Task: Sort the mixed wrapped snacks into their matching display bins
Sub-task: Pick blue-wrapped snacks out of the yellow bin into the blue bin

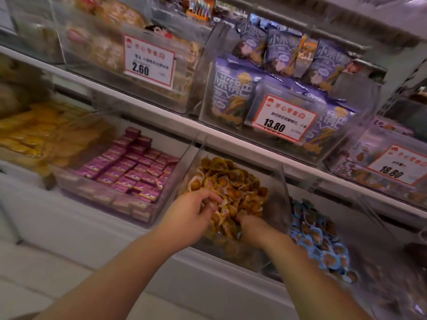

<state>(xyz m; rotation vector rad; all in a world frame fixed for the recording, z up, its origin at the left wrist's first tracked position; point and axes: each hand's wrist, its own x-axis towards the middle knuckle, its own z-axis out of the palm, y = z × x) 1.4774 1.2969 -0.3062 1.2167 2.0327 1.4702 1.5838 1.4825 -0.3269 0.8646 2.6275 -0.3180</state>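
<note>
Both hands reach into one clear display bin (pixel 283 181) on the lower shelf (pixel 161 269), a bin heaped with yellow-wrapped snacks (pixel 231 181). The left hand (pixel 191 212) sits at the bin's near left corner, its fingers curled down into the pile, and its grip closes on a few of the yellow wrappers at the fingertips. The right hand (pixel 250 225) is pushed in along the bin's near edge, just beside the left, with its fingers buried among the wrappers; whether its grip is pinching anything or lying spread I cannot tell, since the snacks hide the fingers. To the right of this bin, in the neighbouring compartment on the same shelf, lies a mass of blue-wrapped snacks (pixel 323 241) of the same round shape. To the left, another clear bin holds rows of small magenta packets (pixel 136 167), and further left toward the shelf's left end is a blurred heap of yellow packets (pixel 39 132). The upper shelf (pixel 147 105) carries more clear bins: one in the middle with purple snack bags (pixel 231 88) standing behind a price card reading 13.80 (pixel 283 118), one on the left with pale wrapped goods behind a card reading 2.60 (pixel 147 61), and one at the right edge with a card reading 18.80 (pixel 397 167)
</note>
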